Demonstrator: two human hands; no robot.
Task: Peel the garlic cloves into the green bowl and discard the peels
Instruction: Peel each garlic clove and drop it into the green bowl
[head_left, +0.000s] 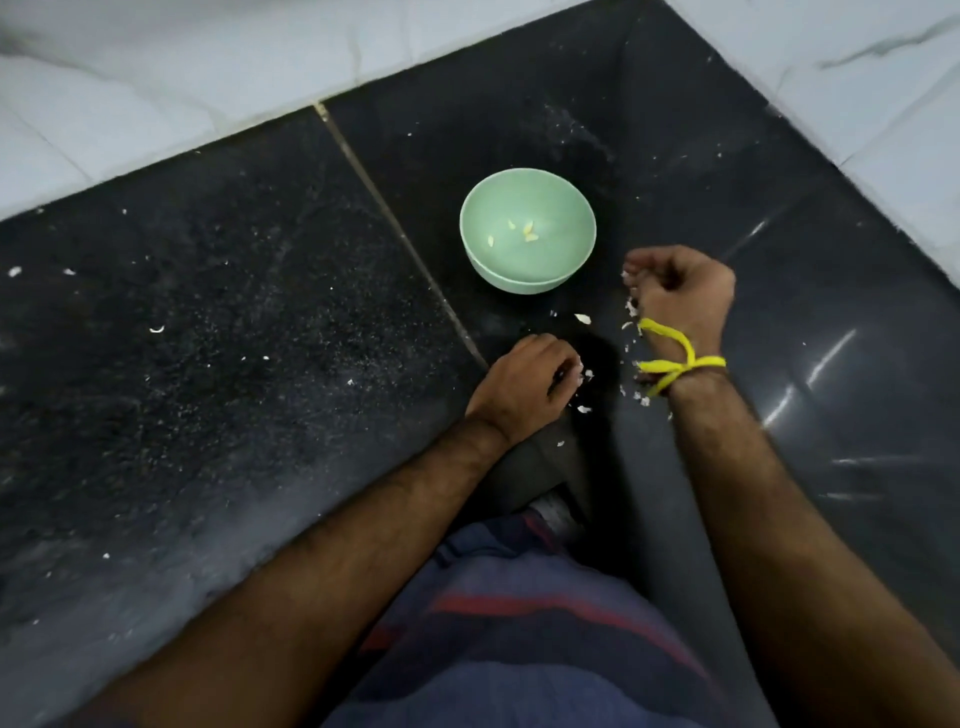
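Lying scattered over the dark speckled stone worktop (234, 338) left of the round pale green plastic bowl (527, 231) are a few small white flecks of garlic peel (156, 329), well apart from the bowl. The bowl stands upright on the worktop just right of a thin seam between two slabs, and a few small pale yellow peeled garlic cloves (529, 232) rest on its inner floor. Below the bowl and slightly left of its centre, the left hand (524, 387) hovers low over the worktop with its fingers (563, 364) curled in, pinching a small white scrap at the tips; whether that scrap is peel or clove cannot be told. Loose white peel bits (583, 318) lie on the worktop between the two hands, near the bowl's lower right. Right of the bowl, the right hand (683, 293) is raised, its fingers curled round white papery peel fragments, and a yellow thread band (680, 361) is tied at its wrist.
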